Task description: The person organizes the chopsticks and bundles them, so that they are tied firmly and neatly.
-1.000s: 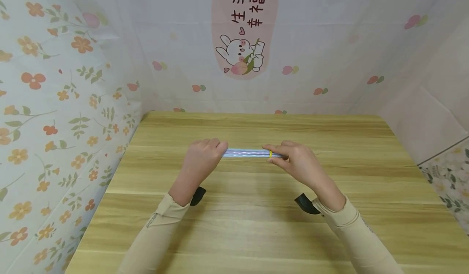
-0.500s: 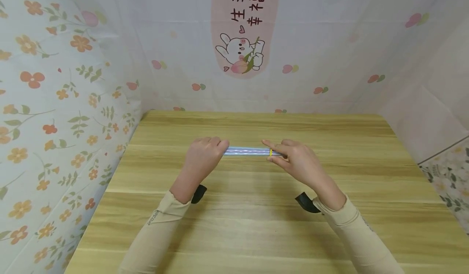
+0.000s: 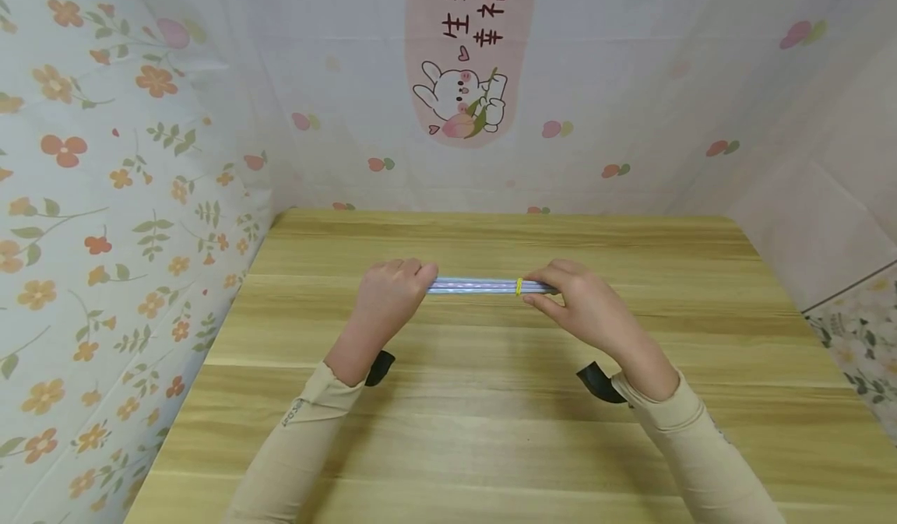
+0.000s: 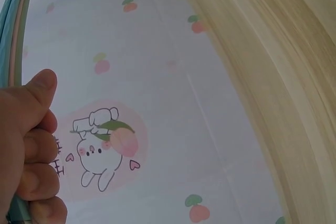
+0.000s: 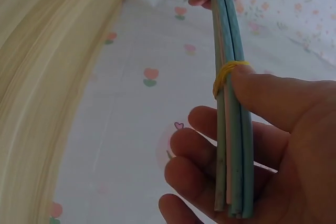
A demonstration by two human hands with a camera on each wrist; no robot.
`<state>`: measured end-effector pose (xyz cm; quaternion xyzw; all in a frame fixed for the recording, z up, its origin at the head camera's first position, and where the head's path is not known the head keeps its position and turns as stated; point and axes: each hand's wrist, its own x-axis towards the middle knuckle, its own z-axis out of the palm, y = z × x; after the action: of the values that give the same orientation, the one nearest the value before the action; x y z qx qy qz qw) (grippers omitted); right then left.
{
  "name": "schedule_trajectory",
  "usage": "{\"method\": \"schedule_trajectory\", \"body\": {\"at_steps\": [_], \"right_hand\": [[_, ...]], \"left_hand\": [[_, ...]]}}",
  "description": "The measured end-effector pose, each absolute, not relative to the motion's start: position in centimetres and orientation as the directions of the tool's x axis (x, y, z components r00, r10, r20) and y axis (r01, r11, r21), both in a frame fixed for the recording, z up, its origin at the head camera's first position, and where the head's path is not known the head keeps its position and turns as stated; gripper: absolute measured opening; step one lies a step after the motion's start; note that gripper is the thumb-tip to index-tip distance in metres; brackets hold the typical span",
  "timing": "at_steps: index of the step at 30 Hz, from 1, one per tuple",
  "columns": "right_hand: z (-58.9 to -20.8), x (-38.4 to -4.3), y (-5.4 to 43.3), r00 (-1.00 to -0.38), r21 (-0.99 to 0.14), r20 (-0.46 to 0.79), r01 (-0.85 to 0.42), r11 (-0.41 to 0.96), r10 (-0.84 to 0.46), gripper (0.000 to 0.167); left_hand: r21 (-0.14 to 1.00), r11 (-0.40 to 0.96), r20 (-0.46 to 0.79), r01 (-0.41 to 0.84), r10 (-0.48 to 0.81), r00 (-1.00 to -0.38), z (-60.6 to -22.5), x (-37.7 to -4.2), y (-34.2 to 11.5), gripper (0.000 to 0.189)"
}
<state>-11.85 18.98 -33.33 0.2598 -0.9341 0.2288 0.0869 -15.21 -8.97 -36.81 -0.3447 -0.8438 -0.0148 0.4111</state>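
Sticks (image 3: 473,286), one bundle, blue, green and pink, lying 9 to 3 o'clock over the desk (image 3: 490,430), toward its 12 o'clock edge. Left hand (image 3: 392,300), at the bundle's 9 o'clock end, is closed in a fist round it; right hand (image 3: 587,304), at the 3 o'clock end, holds it between thumb and curved fingers. Band (image 3: 519,286), yellow, encircles the sticks at the right thumb's tip.

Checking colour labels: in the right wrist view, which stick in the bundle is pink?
The pink stick is second from left, between the greenish stick at the left edge and the bluish sticks; it alone shows pink.
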Motion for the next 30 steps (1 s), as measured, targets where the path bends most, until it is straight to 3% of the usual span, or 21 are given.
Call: {"method": "schedule_trajectory", "body": {"at_steps": [12,30], "right_hand": [[-33.0,-11.8,18.0,-0.754,-0.19,0.304,-0.647,0.739,-0.582,0.019],[-33.4,-12.5,17.4,-0.747,-0.257,0.381,-0.651,0.714,-0.544,0.04]], "left_hand": [[-0.276,0.756,0.722,0.593,0.571,-0.391,-36.8,-15.0,-9.0,0.034],[-0.299,0.772,0.736,0.561,0.561,-0.379,-36.5,-15.4,-9.2,0.032]]}}
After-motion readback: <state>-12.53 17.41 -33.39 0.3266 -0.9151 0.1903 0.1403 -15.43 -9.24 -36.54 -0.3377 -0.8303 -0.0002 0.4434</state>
